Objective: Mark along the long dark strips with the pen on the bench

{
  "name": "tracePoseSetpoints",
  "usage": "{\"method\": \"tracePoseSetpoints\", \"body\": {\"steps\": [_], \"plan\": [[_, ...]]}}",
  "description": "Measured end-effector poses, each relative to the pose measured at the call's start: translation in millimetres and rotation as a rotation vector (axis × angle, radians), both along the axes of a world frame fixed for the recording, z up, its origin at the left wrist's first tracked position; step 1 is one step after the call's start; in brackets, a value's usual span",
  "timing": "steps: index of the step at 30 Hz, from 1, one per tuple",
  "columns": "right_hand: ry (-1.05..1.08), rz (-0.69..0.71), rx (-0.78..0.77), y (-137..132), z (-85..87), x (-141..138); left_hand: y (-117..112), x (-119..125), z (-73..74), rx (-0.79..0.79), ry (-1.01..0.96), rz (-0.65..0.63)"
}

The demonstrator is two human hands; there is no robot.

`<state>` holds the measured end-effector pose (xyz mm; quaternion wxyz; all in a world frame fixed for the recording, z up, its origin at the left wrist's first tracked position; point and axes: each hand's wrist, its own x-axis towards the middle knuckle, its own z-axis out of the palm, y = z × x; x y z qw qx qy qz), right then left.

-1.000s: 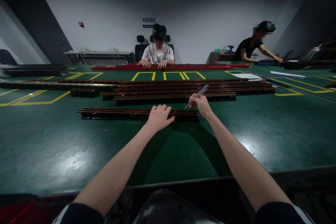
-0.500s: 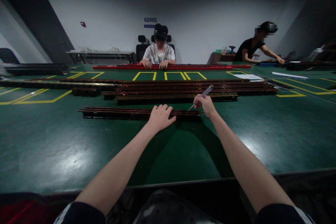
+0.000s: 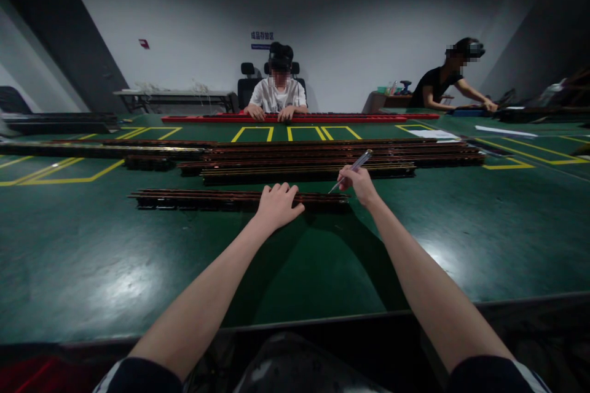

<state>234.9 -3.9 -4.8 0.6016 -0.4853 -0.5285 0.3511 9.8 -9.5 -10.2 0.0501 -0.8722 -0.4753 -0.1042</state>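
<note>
A long, dark strip assembly with thin reddish-brown edges lies crosswise on the green table in front of me. My left hand is laid over its right half, fingers curled across the far side and thumb out to the right on the near side. Close to the strip's right end, my right hand grips a screwdriver with a clear handle and a slim metal shaft. The shaft slants down to the left, its tip at the strip's top. Whether the tip touches cannot be made out.
Behind the strip lies a broad stack of similar strips. Yellow tape lines mark the table. Across from me a person in white handles a long red bar. Another person in black works at far right.
The dark strip has shifted slightly left along with my left hand. The screwdriver stays near the strip's right end, still in my right hand. The view has drifted a little.
</note>
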Motion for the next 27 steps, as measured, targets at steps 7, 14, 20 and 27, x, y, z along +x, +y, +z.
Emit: {"method": "tracePoseSetpoints", "body": {"steps": [7,14,20,27], "plan": [[0.029,-0.002,0.001,2,-1.2,2,1,0,-0.9,-0.005,-0.003,-0.003],[0.018,-0.055,0.023,3,-2.1,8,-1,1,2.4,-0.006,0.005,0.005],[0.018,-0.086,0.036,2,-1.1,8,-1,0,2.4,-0.014,0.004,0.003],[0.029,-0.178,0.052,5,-2.9,12,1,-1,0.4,-0.023,0.0,0.001]]}}
